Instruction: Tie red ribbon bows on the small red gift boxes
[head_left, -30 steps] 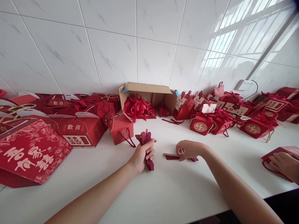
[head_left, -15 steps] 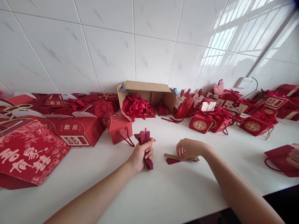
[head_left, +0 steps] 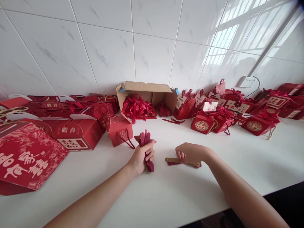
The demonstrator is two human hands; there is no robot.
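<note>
My left hand [head_left: 143,157] is wrapped round a bundle of flat red straps [head_left: 147,136] with rounded ends, held upright just over the white table. A few gold-brown edges show in that bundle. To its right, my right hand [head_left: 191,152] is bent at the wrist with curled fingers closed over a few more straps, a gold one [head_left: 171,160] and dark red ones, lying almost level near the tabletop. My palm hides their middle. A small red gift box [head_left: 121,131] with a rope handle stands just beyond my left hand.
Behind my hands, an open cardboard box [head_left: 149,86] holds red ribbons [head_left: 136,107]. Loose straps [head_left: 174,121] lie in front of it. Red gift boxes [head_left: 76,134] crowd the left, and more boxes [head_left: 201,123] line the right. A white power strip [head_left: 246,82] sits by the tiled wall.
My right hand has moved slightly left and tilted its straps a little. The left hand keeps its grip. Another person's hand and a red bag at the right edge have left the view.
</note>
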